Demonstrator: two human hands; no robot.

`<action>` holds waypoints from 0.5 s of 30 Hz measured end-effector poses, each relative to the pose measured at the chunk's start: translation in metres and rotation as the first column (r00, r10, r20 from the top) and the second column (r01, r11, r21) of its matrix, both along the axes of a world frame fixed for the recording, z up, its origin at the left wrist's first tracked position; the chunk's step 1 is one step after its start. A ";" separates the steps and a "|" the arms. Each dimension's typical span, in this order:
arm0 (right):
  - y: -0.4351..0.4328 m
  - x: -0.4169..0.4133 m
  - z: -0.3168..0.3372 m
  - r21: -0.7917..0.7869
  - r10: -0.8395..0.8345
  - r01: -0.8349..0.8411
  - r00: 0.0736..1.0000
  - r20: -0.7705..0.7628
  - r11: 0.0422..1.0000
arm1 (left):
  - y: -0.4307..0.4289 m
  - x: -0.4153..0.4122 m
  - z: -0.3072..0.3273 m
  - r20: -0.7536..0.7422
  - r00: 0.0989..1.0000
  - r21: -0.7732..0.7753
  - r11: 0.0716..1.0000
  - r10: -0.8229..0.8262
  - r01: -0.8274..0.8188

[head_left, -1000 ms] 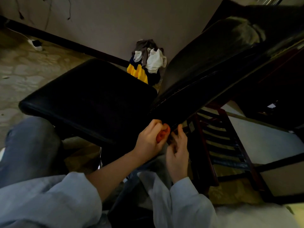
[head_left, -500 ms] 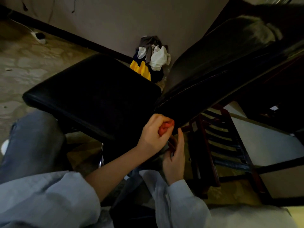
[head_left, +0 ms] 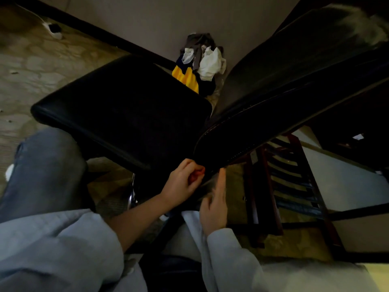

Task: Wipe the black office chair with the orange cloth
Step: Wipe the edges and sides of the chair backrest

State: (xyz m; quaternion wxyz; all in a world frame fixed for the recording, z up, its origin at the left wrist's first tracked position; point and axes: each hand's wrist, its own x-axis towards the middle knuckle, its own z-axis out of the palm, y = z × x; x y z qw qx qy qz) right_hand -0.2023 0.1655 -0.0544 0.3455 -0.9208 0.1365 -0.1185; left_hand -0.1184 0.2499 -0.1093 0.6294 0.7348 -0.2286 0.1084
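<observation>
The black office chair fills the middle of the head view, its seat (head_left: 126,110) to the left and its backrest (head_left: 284,89) slanting up to the right. My left hand (head_left: 181,183) is closed around the bunched orange cloth (head_left: 196,175) and presses it against the lower end of the backrest, where seat and back meet. My right hand (head_left: 214,207) sits just to the right, below the backrest's bottom edge, one finger raised to touch that edge; it holds nothing that I can see. Most of the cloth is hidden inside my fist.
A dark red wooden rack (head_left: 280,186) stands right of my hands under the backrest. A pile of yellow, white and grey clothes (head_left: 200,66) lies by the wall behind the chair. My knee in jeans (head_left: 44,169) is at the left. A power strip (head_left: 53,30) lies far left.
My left hand has slid the cloth slightly left and down along the backrest's lower edge. My right hand has dropped a little lower. The view has shifted, and the chair sits further right.
</observation>
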 end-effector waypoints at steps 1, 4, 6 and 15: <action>0.000 -0.003 -0.004 -0.007 0.014 -0.014 1.000 -0.027 1.000 | -0.001 -0.002 0.003 -0.016 1.000 -0.039 0.999 0.018 -0.018; -0.002 -0.003 -0.012 0.013 0.019 -0.018 0.999 -0.038 1.000 | -0.009 -0.007 0.020 -0.015 0.999 -0.142 0.989 0.041 -0.043; -0.006 -0.001 -0.017 0.055 -0.012 0.014 0.999 -0.032 0.998 | -0.015 -0.009 0.030 0.013 1.000 -0.141 0.990 0.021 -0.019; -0.008 0.003 -0.023 0.181 -0.013 0.011 1.000 0.009 0.983 | -0.023 -0.013 0.004 0.023 0.999 -0.092 0.996 0.023 -0.021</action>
